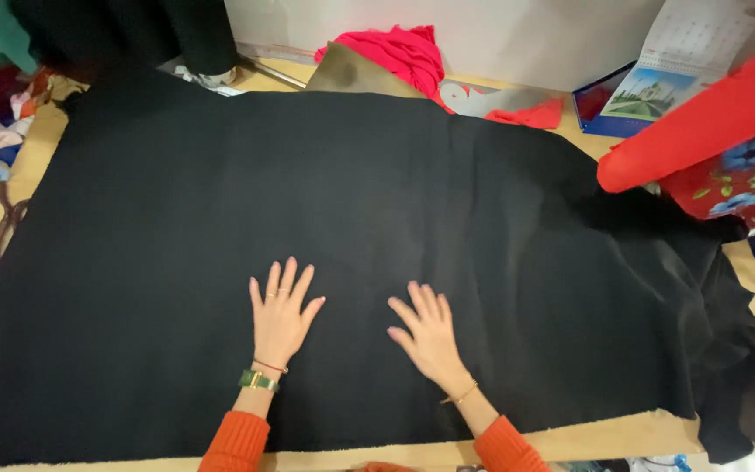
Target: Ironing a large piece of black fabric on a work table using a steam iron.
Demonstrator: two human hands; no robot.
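Black cloth [377, 218]: it lies spread over almost the whole wooden table [605, 433], directly under both hands, and runs out from them toward 9, 12 and 3 o'clock.
Long axis of the cloth: it goes from 9 o'clock to 3 o'clock, across the person's body; the near edge lies at 6 o'clock, just behind the wrists.
Left hand [280, 316]: flat on the cloth, palm down, fingers released and spread, pointing to about 12 o'clock. It grasps nothing.
Right hand [431, 332]: also flat on the cloth, palm down, fingers loose and a little apart, pointing to about 11 o'clock. It grasps nothing.
Hands to each other: they lie near, side by side, a strip of bare cloth between them; the left one is at 9 o'clock from the right one.
Which hand is nearer: the right hand is nearer to the folds and the bunched end of the cloth at 3 o'clock; the left hand is nearer to the smooth part toward 9 o'clock.
Around: a red fabric roll [692, 122] lies over the cloth's far corner at 2 o'clock, a pink-red garment [399, 52] is at 12 o'clock beyond the cloth, and a calendar [666, 83] leans at 1 o'clock.
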